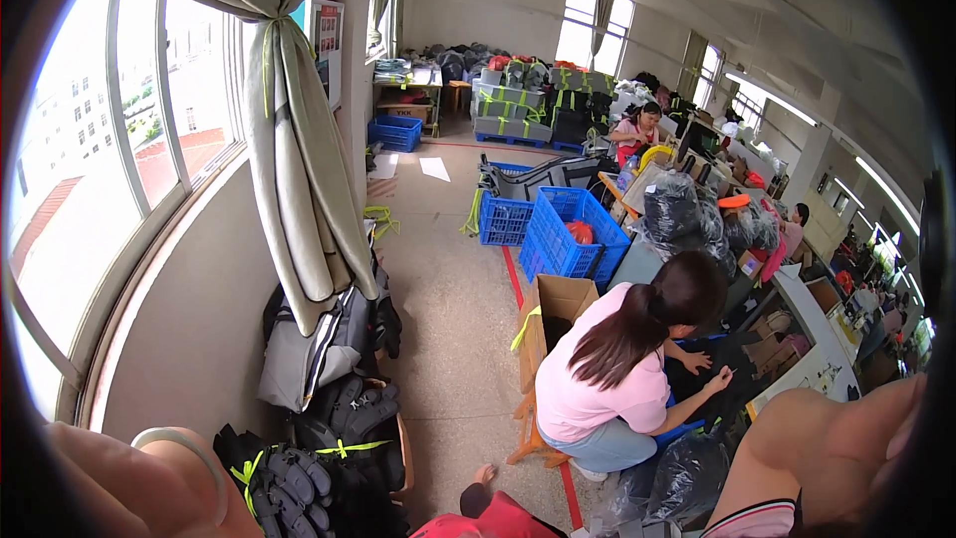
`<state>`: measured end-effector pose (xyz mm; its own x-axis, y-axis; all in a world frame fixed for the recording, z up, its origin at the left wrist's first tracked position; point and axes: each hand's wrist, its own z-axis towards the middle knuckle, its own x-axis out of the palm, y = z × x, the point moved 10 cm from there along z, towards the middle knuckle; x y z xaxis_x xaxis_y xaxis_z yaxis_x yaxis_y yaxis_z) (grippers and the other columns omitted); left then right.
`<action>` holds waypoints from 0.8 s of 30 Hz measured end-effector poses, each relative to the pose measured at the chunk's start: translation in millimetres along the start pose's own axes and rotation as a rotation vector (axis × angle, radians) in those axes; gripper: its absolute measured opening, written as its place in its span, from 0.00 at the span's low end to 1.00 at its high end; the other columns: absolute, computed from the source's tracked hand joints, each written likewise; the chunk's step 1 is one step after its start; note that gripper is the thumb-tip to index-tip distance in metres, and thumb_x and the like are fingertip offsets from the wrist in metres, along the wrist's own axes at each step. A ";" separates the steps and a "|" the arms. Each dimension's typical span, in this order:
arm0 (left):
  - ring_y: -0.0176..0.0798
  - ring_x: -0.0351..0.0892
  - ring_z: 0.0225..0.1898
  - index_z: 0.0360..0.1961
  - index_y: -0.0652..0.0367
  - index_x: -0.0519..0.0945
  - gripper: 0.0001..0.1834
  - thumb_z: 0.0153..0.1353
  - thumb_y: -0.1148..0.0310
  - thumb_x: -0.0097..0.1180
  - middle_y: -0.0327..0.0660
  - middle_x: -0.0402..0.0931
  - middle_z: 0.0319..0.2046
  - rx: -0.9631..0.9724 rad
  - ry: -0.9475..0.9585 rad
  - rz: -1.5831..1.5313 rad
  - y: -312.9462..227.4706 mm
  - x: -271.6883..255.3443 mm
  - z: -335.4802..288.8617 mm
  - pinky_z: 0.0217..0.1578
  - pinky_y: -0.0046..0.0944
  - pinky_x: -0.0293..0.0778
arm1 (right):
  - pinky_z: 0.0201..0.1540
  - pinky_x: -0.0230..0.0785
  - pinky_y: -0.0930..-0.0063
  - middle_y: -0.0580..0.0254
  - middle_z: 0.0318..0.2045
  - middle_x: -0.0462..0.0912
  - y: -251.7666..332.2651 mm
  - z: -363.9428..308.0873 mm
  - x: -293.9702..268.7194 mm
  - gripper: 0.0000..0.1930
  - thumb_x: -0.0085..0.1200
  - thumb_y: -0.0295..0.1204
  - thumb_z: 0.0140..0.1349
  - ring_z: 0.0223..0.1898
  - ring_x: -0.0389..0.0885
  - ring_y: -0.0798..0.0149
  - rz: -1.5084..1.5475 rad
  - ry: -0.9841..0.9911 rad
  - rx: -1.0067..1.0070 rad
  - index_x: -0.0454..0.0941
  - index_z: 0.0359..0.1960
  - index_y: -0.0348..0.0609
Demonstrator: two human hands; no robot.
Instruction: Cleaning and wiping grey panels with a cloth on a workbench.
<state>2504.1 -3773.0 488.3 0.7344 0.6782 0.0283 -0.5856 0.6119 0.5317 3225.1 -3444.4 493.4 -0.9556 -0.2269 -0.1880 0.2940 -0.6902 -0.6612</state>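
Observation:
Both of my arms are raised at the sides of the view, with the hands themselves out of sight. At the lower left is my bare left arm [100,483], with a pale bangle [204,458] around it. My bent right arm [812,448] comes in at the lower right, its striped sleeve edge [762,520] showing. Nearest the left arm lie black padded straps [289,488] tied with yellow-green ribbon. Beside the right arm is a clear plastic-wrapped dark bundle [687,478]. What either hand touches cannot be seen.
A person in pink [607,369] sits at right over black fabric [717,379]. Beyond are a cardboard box [558,304] and blue crates [558,239]. Grey backpacks [309,354] line the window wall below a curtain [309,159]. A red garment [488,518] shows at the bottom.

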 end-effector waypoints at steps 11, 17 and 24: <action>0.46 0.76 0.34 0.62 0.64 0.65 0.35 0.67 0.44 0.46 0.49 0.76 0.40 -0.127 0.094 0.082 159.4 72.6 -87.4 0.36 0.45 0.74 | 0.30 0.61 0.72 0.69 0.25 0.73 -252.7 -116.8 227.3 0.11 0.44 0.38 0.72 0.23 0.67 0.72 0.166 -0.160 0.077 0.69 0.38 0.43; 0.47 0.77 0.35 0.62 0.65 0.66 0.35 0.67 0.44 0.47 0.50 0.75 0.40 -0.206 0.140 0.120 251.3 140.7 -122.9 0.37 0.45 0.74 | 0.31 0.60 0.72 0.71 0.25 0.72 -377.1 -131.3 400.7 0.11 0.44 0.38 0.72 0.23 0.67 0.73 0.252 -0.241 0.132 0.70 0.36 0.44; 0.48 0.77 0.36 0.61 0.65 0.68 0.36 0.66 0.43 0.49 0.51 0.75 0.40 -0.365 0.266 0.080 350.1 179.5 -154.8 0.38 0.46 0.75 | 0.32 0.60 0.72 0.72 0.25 0.72 -437.7 -230.1 426.8 0.12 0.43 0.37 0.72 0.23 0.67 0.74 0.285 -0.378 0.309 0.71 0.34 0.45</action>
<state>2377.8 -3374.0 548.5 0.5959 0.7810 -0.1869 -0.7547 0.6241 0.2022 2684.0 -3081.1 535.5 -0.7805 -0.6250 -0.0170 0.5860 -0.7219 -0.3681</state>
